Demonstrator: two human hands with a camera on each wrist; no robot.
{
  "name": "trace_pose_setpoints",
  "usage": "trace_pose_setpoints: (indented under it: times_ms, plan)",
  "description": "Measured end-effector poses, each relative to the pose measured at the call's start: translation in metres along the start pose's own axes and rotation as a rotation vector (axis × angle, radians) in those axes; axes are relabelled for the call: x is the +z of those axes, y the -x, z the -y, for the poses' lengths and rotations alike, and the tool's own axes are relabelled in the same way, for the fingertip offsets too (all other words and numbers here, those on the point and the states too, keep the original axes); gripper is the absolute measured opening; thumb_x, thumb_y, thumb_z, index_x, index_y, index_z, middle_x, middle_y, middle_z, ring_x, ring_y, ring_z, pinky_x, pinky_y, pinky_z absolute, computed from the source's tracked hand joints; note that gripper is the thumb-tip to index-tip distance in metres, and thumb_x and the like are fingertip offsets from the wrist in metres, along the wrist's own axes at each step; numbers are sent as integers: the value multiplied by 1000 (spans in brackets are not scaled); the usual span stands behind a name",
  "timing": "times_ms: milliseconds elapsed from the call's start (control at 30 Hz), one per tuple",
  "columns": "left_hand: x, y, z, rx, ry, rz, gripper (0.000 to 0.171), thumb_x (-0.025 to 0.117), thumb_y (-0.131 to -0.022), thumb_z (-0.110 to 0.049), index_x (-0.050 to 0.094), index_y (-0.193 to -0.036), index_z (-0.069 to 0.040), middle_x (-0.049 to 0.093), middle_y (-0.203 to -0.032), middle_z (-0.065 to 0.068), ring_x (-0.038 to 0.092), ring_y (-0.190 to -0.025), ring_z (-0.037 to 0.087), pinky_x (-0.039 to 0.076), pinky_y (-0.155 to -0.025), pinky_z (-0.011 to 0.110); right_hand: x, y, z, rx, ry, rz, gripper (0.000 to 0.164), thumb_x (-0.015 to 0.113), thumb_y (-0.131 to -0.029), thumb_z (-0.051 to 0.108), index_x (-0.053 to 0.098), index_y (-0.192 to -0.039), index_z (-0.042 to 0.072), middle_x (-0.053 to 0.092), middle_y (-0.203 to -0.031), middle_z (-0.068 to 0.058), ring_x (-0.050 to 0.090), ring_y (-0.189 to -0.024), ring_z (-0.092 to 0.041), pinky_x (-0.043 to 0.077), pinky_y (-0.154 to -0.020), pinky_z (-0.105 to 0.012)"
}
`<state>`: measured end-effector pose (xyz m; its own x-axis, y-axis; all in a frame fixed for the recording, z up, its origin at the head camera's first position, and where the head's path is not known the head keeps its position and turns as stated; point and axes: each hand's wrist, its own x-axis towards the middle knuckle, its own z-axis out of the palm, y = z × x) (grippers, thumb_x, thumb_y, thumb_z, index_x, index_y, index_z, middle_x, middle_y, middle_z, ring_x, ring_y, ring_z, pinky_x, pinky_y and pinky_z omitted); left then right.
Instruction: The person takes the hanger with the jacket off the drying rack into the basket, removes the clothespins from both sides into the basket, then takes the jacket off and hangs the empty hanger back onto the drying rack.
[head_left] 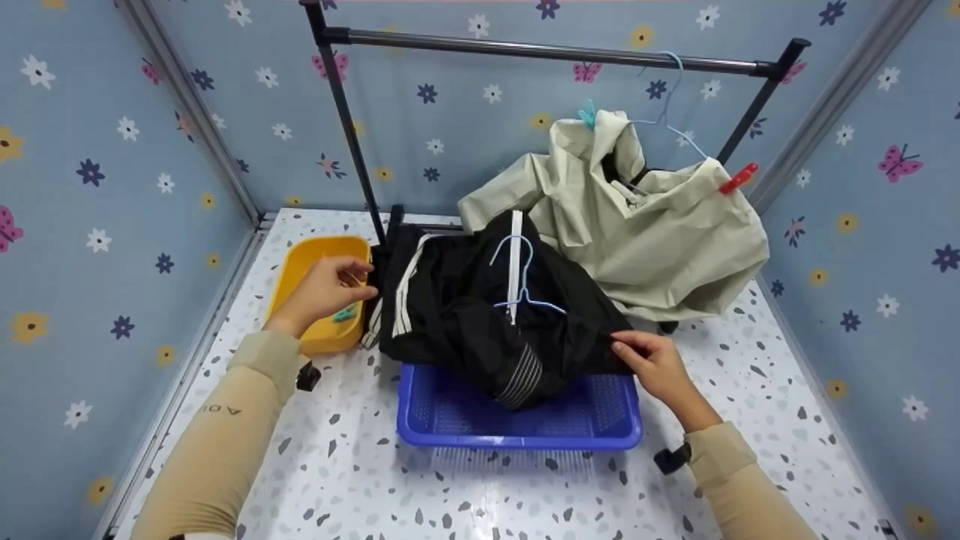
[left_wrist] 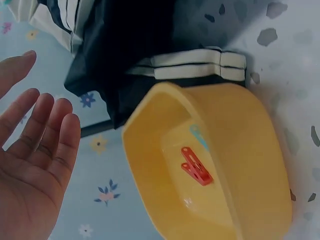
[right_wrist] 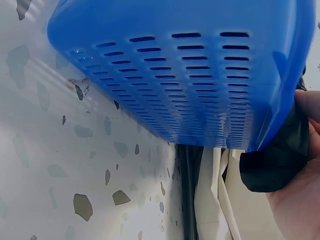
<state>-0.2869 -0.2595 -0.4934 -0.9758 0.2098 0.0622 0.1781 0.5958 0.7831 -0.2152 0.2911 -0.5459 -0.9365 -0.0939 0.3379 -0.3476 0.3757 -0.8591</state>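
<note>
A black jacket [head_left: 465, 330] with white stripes lies spread over the blue basket [head_left: 517, 441], a light blue hanger [head_left: 525, 289] at its collar opening. My right hand [head_left: 656, 365] pinches the jacket's right edge between thumb and fingers; in the right wrist view the dark cloth [right_wrist: 275, 170] hangs beside the basket wall. Over the rim of the yellow basin [head_left: 300, 259], my left hand [head_left: 322, 289] is held with fingers loosely bent and nothing in them, close to the jacket's left side. In the left wrist view its palm [left_wrist: 30, 170] shows, fingers apart from the cloth.
A beige jacket [head_left: 660, 240] hangs low from a hanger on the black rack [head_left: 525, 49], with a red clothespin [head_left: 740, 178] and a teal clothespin [head_left: 587, 115] on it. Inside the basin lie a red clothespin [left_wrist: 196, 166] and a teal one [left_wrist: 198, 136]. Patterned walls enclose the speckled surface.
</note>
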Motion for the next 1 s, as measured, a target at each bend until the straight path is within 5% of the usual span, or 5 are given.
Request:
trace_pose_setpoints:
  times_ms: [200, 400, 500, 733, 1000]
  plan:
    - [9, 8, -10, 54, 30, 25, 43, 83, -96, -14, 71, -133, 6, 73, -123, 26, 67, -102, 29, 53, -85, 19, -1, 0, 0, 2, -8, 17, 11, 74, -94, -11, 81, -102, -8, 82, -94, -13, 68, -88, 5, 53, -81, -10]
    - [19, 14, -18, 66, 66, 63, 42, 84, -96, -17, 72, -131, 4, 75, -125, 23, 70, -104, 30, 57, -94, 29, -1, 0, -1, -7, 4, 22, 10, 73, -95, -11, 80, -103, -10, 81, -91, 2, 67, -88, 5, 52, -81, -9]
    - [25, 17, -23, 71, 90, 90, 41, 84, -96, -18, 73, -130, 3, 75, -124, 22, 71, -104, 30, 58, -96, 34, -1, 0, 0, -17, 7, 22, 10, 74, -95, -10, 80, -102, -9, 82, -92, -5, 67, -88, 5, 52, -81, -9]
    - [38, 23, -34, 74, 163, 170, 42, 86, -95, -20, 74, -131, -3, 76, -125, 17, 72, -102, 24, 59, -88, 19, -2, 0, 1, -15, 16, 19, 10, 75, -94, -10, 81, -102, -9, 82, -93, -15, 67, -88, 6, 52, -80, -9]
    - [50, 23, -45, 184, 86, 270, 38, 87, -94, -21, 77, -127, -6, 80, -115, 12, 72, -98, 23, 62, -92, 36, -3, -2, 1, -18, 12, 26, 11, 74, -94, -11, 81, -102, -9, 82, -92, -11, 67, -88, 6, 52, -80, -9]
